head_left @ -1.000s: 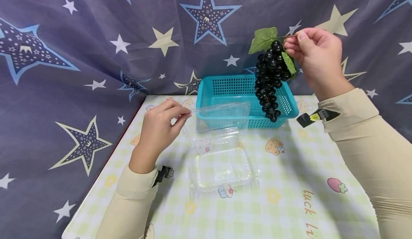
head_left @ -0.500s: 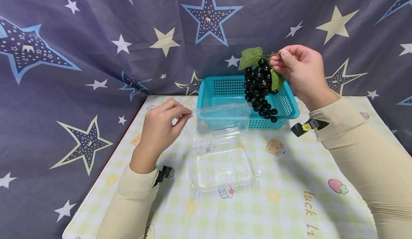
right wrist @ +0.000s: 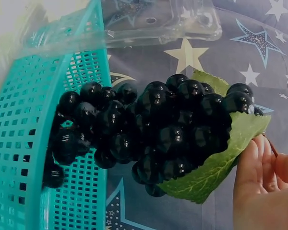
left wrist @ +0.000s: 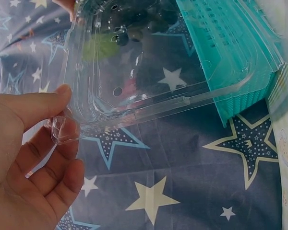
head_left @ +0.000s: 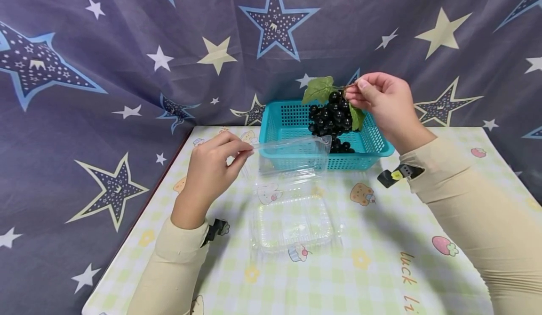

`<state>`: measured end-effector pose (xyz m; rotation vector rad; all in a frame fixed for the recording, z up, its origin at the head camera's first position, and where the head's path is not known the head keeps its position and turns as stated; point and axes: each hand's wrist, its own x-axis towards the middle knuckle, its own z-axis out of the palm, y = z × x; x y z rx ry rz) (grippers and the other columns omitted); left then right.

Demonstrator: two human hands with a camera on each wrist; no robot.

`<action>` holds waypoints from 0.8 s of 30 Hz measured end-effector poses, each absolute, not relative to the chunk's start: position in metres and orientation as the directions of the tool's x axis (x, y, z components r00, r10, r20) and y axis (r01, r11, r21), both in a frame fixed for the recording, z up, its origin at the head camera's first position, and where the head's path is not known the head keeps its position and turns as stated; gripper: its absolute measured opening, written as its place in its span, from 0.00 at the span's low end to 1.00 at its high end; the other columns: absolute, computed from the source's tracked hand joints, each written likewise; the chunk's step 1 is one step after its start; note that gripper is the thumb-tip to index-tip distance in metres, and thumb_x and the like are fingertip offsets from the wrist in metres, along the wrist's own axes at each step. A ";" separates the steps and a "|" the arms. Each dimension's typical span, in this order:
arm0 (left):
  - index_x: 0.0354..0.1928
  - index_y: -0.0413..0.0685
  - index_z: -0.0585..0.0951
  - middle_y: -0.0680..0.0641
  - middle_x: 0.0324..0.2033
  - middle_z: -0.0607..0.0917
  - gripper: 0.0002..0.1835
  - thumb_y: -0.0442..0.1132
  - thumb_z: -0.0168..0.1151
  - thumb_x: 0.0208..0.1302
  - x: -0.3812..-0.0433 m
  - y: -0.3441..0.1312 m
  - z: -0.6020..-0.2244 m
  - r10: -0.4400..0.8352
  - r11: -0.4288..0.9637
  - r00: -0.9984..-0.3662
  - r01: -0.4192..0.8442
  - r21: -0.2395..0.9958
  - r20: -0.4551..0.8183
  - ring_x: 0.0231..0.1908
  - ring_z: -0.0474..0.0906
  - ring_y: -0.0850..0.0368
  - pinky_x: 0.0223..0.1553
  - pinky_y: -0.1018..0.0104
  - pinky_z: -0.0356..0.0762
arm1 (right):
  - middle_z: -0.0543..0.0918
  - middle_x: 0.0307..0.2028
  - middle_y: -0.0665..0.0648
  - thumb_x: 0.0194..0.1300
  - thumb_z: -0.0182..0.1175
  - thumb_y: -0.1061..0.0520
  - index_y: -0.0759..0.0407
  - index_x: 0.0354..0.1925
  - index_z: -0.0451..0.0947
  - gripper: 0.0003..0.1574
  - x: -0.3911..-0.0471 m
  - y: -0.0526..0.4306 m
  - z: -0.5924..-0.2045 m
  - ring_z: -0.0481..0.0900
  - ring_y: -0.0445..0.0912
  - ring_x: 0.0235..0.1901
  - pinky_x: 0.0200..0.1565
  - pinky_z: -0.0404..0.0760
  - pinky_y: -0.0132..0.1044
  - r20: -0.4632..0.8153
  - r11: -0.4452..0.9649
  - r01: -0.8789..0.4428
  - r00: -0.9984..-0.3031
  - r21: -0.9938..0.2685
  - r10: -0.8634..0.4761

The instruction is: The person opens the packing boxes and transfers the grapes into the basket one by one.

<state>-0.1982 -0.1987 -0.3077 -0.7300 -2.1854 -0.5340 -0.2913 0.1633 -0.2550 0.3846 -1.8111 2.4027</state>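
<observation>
My right hand (head_left: pixel 383 105) pinches the stem of a bunch of black grapes (head_left: pixel 330 117) with green leaves (right wrist: pixel 216 167). The bunch hangs upright, its lower end inside the teal basket (head_left: pixel 355 161). In the right wrist view the lowest grapes sit behind the basket's near wall. My left hand (head_left: pixel 216 169) pinches the edge of a clear plastic clamshell box's lid (left wrist: pixel 139 103) between thumb and fingers. That lid stands raised in front of the basket, while the box's base (head_left: pixel 294 225) lies on the table nearer to me.
The table has a green checked cloth (head_left: pixel 372 277) with cartoon prints. Behind the basket and along the left side hangs a dark curtain (head_left: pixel 139 98) with stars. Each sleeve carries a small black strap (head_left: pixel 400 173) at the wrist.
My right hand has moved down and to the left, lowering the grapes from above the basket's right side into it. The left hand and the clamshell box have stayed in place.
</observation>
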 end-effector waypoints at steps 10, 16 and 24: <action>0.36 0.52 0.92 0.54 0.32 0.86 0.04 0.35 0.76 0.61 -0.196 -0.198 -0.306 0.337 0.749 -0.548 0.649 0.135 0.766 0.26 0.79 0.59 0.26 0.62 0.73 | 0.90 0.39 0.60 0.74 0.60 0.61 0.73 0.49 0.76 0.14 -0.293 0.153 -0.267 0.90 0.46 0.39 0.45 0.87 0.32 0.269 -0.224 -0.241 -0.957 -0.944 -0.105; 0.37 0.52 0.92 0.53 0.33 0.86 0.04 0.35 0.76 0.61 -0.197 -0.199 -0.306 0.342 0.743 -0.545 0.656 0.136 0.765 0.27 0.81 0.58 0.27 0.61 0.74 | 0.90 0.39 0.60 0.75 0.58 0.61 0.72 0.49 0.76 0.13 -0.298 0.140 -0.275 0.90 0.46 0.39 0.45 0.87 0.32 0.239 -0.193 -0.214 -0.964 -0.958 -0.118; 0.37 0.52 0.92 0.54 0.33 0.86 0.04 0.36 0.75 0.62 -0.196 -0.200 -0.306 0.350 0.739 -0.553 0.659 0.140 0.756 0.28 0.81 0.58 0.29 0.61 0.76 | 0.89 0.42 0.60 0.77 0.56 0.60 0.71 0.50 0.76 0.13 -0.304 0.125 -0.288 0.89 0.46 0.41 0.47 0.87 0.32 0.201 -0.097 -0.188 -0.968 -0.977 -0.148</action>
